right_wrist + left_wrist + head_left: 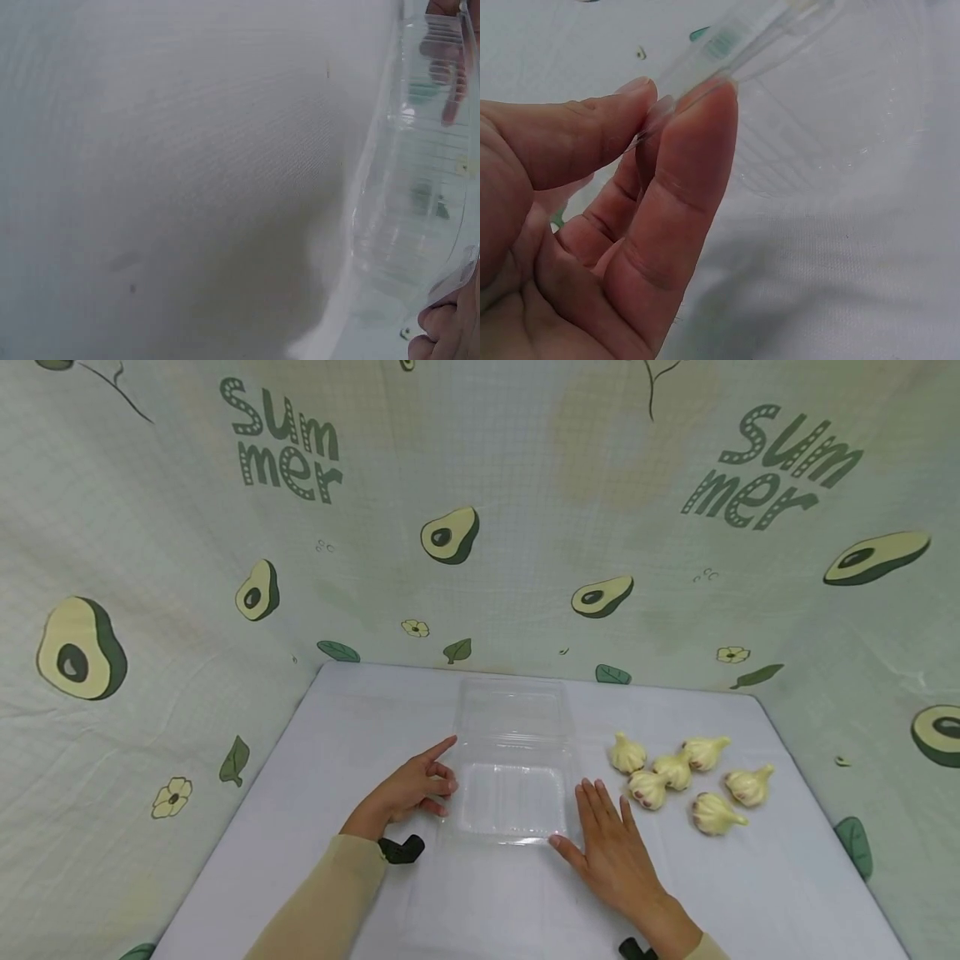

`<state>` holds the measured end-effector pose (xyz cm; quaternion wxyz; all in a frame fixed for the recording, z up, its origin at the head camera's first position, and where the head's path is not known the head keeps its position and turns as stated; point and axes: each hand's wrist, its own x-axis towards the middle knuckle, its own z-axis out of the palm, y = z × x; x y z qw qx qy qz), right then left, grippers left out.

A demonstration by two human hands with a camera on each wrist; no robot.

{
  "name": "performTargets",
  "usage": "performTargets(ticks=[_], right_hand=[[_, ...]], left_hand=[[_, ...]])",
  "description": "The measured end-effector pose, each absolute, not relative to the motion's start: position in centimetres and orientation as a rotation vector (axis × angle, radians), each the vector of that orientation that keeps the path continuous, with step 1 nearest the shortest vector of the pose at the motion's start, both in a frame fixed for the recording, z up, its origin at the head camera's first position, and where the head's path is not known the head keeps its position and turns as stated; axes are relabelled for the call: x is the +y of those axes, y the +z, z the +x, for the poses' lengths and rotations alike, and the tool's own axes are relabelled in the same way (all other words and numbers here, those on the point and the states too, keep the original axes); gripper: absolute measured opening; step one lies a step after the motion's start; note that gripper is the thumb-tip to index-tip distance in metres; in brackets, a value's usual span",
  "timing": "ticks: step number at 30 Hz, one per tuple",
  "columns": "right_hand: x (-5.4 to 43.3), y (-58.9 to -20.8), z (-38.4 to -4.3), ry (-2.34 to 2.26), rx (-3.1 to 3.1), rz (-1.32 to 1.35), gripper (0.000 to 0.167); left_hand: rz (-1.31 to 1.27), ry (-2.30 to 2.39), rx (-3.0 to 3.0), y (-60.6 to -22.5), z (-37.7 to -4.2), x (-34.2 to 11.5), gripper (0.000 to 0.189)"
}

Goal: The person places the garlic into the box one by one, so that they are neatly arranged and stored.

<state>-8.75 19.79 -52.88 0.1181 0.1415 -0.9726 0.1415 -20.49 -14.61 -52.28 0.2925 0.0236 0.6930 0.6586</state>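
My left grip (408,789) is nearly closed at the left side of the clear plastic container (510,797): the left wrist view has the thin plastic edge pinched between my thumb and a finger, while from above the index finger points forward and the others bend in. My right grip (615,852) is spread flat on the other side, fingers straight and close together beside the right wall, thumb held away from them and its tip at the near right corner — it has hold of nothing that I can see from above. The container sits near the middle of the table, its base towards me and its lid (513,710) laid back on the far side; the white cover shows through the base's ribbed floor. To the right of my right grip lie six pale garlic bulbs (672,770), four bunched together and two a little further right, their stems pointing different ways. The table (360,710) is covered in smooth white cloth. Round its back and sides hangs a pale green curtain (525,468) printed with halved avocados, leaves, small flowers and the word "Summer" twice. My sleeves (322,897) are beige, and a black fitting (401,849) shows at my left wrist — another at the right.
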Motion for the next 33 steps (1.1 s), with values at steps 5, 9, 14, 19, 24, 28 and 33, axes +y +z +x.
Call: performTargets(ticks=[5, 9, 14, 19, 24, 28, 33], right_hand=[[19.83, -52.94, -8.75, 0.427, -2.865, 0.415, 0.089], [19.8, -52.84, -8.73, 0.457, -2.87, 0.41, 0.089], [19.76, -52.66, -8.74, 0.477, -2.883, 0.401, 0.089], [19.72, -52.59, -8.77, 0.486, -2.892, 0.394, 0.089], [19.74, -52.66, -8.77, 0.505, -2.891, 0.395, 0.089], [19.79, -52.78, -8.76, 0.515, -2.885, 0.391, 0.088], [19.82, -52.88, -8.8, 0.522, -2.884, 0.39, 0.089]], left_hand=[[0.086, 1.76, 1.849, -52.23, -20.44, -14.72, 0.091], [0.096, 1.764, 1.841, -52.37, -20.53, -14.73, 0.091], [0.082, 1.756, 1.882, -52.54, -20.76, -14.61, 0.085], [0.048, 1.789, 1.92, -52.42, -21.11, -14.35, 0.075], [0.052, 1.803, 1.927, -52.1, -21.31, -14.3, 0.075], [0.065, 1.798, 1.915, -52.1, -21.33, -14.33, 0.078], [0.074, 1.804, 1.877, -52.17, -21.2, -14.25, 0.081]])
